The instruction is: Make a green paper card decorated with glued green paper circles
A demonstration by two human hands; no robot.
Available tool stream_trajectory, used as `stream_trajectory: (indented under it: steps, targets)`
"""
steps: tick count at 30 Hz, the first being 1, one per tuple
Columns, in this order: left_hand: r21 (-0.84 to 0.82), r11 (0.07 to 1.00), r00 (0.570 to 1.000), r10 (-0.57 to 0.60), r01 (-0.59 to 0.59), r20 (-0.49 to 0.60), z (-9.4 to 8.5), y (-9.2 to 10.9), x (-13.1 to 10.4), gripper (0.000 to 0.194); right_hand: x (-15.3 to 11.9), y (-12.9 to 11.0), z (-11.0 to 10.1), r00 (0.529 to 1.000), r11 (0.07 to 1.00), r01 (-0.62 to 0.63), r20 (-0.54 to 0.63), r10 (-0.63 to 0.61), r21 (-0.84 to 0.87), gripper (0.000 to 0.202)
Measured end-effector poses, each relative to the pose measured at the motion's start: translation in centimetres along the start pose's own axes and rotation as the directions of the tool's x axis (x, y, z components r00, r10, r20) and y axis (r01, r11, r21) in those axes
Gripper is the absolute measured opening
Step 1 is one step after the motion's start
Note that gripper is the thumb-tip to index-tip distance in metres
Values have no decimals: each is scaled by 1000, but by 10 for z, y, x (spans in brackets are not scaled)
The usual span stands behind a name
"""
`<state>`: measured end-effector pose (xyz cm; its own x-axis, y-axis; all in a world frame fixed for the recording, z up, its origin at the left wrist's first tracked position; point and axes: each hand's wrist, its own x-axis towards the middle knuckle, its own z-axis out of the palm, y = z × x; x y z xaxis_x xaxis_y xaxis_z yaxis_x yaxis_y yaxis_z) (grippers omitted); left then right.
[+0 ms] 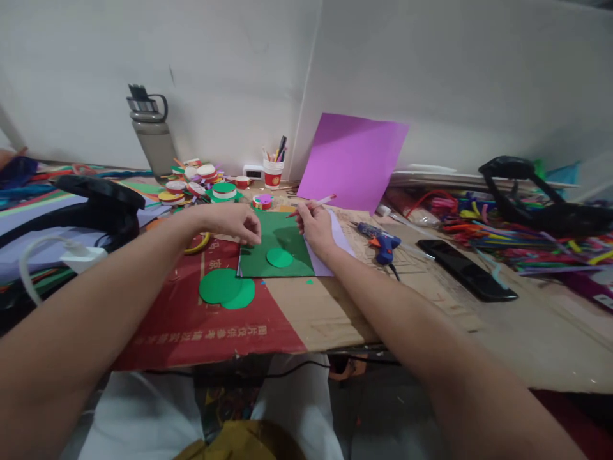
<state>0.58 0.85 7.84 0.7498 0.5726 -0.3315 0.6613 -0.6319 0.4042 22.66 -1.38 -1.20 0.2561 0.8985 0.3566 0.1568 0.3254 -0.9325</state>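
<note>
My right hand (313, 225) grips a slim pencil (326, 200) over the right part of a dark green paper sheet (297, 265). Its tip points left, toward the sheet's middle. A bright green paper circle (280, 257) lies on the sheet, below and between both hands. My left hand (234, 223) hovers at the sheet's upper left, fingers loosely bent and nothing visible in them. Under the green sheet a lilac sheet (341, 239) sticks out at the right. Two overlapping green circles (225, 287) rest on the red-printed cardboard (191, 332), nearer to me.
A blue glue gun (384, 246) and a black phone (467, 269) lie to the right. Behind are a purple sheet (354, 160), a pen cup (273, 173), small paper drums (207, 172) and a bottle (153, 134). Pipe cleaners (488, 233) pile up at far right.
</note>
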Motion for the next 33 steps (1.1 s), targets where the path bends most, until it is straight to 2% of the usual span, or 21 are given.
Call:
stream_trajectory:
  steps: [3, 4, 7, 11, 13, 15, 17, 23, 30, 33]
  targets:
    - [128, 986, 975, -130, 108, 179, -11, 9, -16, 35, 0, 0, 1, 1000, 1000, 10, 4, -10, -3, 28]
    - [183, 971, 963, -190, 155, 193, -11, 14, -22, 37, 0, -1, 1, 1000, 1000, 11, 8, -11, -3, 28]
    - [336, 914, 943, -292, 227, 158, -3, 30, -35, 41, -1, -2, 0, 1000, 1000, 15, 21, -14, -10, 28]
    - [451, 855, 946, -318, 257, 62, 19, 47, -43, 35, 0, -1, 0, 999, 999, 34, 27, -33, -31, 27]
    - [458, 853, 952, -304, 251, 44, 26, 50, -43, 35, 1, 0, 0, 998, 998, 45, 35, -44, -39, 27]
    - [450, 866, 958, -277, 217, 70, 28, 48, -43, 32, 1, 0, 0, 998, 998, 51, 40, -49, -47, 27]
    - [441, 879, 963, -248, 181, 100, 29, 44, -43, 29, 1, 0, 0, 998, 997, 51, 41, -49, -52, 27]
    - [384, 912, 975, -197, 145, 100, 28, 27, -45, 31, -1, -3, 1, 998, 997, 51, 48, -49, -54, 28]
    - [338, 924, 957, -245, 182, 154, 19, 28, -53, 21, -1, -3, 1, 996, 996, 61, 72, -56, -64, 26]
    - [297, 934, 954, -252, 197, 161, 14, 24, -55, 24, 0, -2, 1, 996, 996, 55, 75, -49, -75, 27]
